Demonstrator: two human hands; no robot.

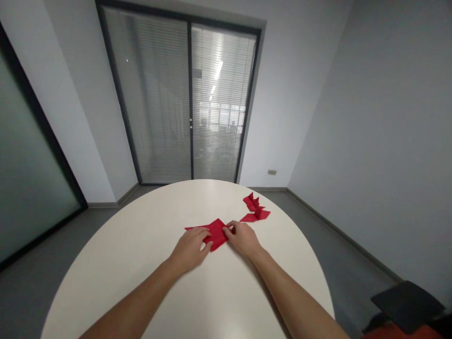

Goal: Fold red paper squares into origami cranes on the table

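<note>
Red napkin (216,233), flat on white round worktop (212,296), just past centre toward 12 o'clock, partly folded, one thin flap sticking out toward 9 o'clock. Left hand (190,247) palm down at napkin's 7 o'clock side, fingers (204,232) stretched out close together, pressing down on the red sheet, thumb along the near edge. Right hand (243,238) at napkin's 3 o'clock corner, fingers curled, tips touching the corner; pinching or only pressing, cannot tell. Both forearms bare, coming in from 6 o'clock, wrists apart, hands nearly meeting over the napkin. Folded red pieces (255,209) in a small cluster at 1 o'clock from the napkin, near the right hand but not touching it, some points standing up, one flat piece at the near side. Glass doors (190,103) with lowered blinds at 12 o'clock beyond the worktop. Dark chair (406,303) at 4 o'clock, off the worktop, on grey floor (339,254).
</note>
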